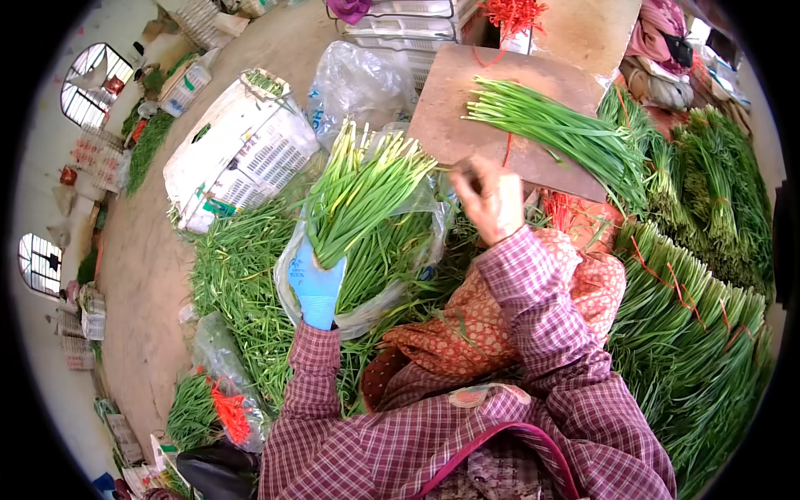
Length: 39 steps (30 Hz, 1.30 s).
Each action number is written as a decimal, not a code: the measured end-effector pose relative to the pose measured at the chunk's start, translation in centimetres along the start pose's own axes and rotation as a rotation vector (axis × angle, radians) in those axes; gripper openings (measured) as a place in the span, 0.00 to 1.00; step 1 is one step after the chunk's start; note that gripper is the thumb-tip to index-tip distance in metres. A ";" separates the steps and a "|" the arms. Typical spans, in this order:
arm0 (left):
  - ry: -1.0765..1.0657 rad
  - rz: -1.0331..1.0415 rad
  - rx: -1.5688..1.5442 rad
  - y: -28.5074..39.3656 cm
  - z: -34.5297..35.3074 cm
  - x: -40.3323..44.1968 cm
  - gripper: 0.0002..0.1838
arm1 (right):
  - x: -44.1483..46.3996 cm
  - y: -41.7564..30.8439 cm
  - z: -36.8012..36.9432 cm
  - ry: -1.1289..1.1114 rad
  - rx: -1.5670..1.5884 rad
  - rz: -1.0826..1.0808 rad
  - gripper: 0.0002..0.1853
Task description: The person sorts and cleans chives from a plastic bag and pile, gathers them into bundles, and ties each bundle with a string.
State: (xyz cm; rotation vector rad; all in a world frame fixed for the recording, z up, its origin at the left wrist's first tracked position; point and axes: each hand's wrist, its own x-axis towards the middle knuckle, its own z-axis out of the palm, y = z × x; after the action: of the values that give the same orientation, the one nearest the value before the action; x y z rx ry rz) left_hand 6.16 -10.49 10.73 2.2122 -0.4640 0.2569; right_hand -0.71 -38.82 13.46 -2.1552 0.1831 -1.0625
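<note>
My left hand, in a blue glove, is closed round the lower part of a bunch of green stalks whose pale ends fan out upward. Bare, my right hand is beside the brown board's near edge, fingers curled, with a thin strand at the fingertips by the bunch's right side. Another bunch of green stalks lies across the brown board, over a red tie. Under the held bunch is a clear plastic bag with loose greens in it.
Loose greens cover the floor at left. Tied bundles stand along the right. A white crate and clear plastic are ahead. Red ties hang above the board, and more lie at lower left.
</note>
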 end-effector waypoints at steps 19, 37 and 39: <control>0.046 0.339 0.451 2.1 -1.5 -0.1 0.32 | 1.6 -5.3 2.1 -0.401 -0.481 -0.267 0.33; -0.015 0.429 0.416 0.5 -1.6 0.0 0.39 | 0.2 0.6 2.6 -0.321 1.021 0.742 0.10; -0.013 0.438 0.395 0.3 -1.7 -0.2 0.38 | 0.2 1.3 1.5 -0.345 1.061 0.973 0.12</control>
State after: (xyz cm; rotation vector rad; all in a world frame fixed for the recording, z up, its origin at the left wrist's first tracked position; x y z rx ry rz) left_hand 5.87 -9.24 11.95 2.4701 -0.9763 0.6098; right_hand 0.81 -39.05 12.14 -1.0001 0.3514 -0.1016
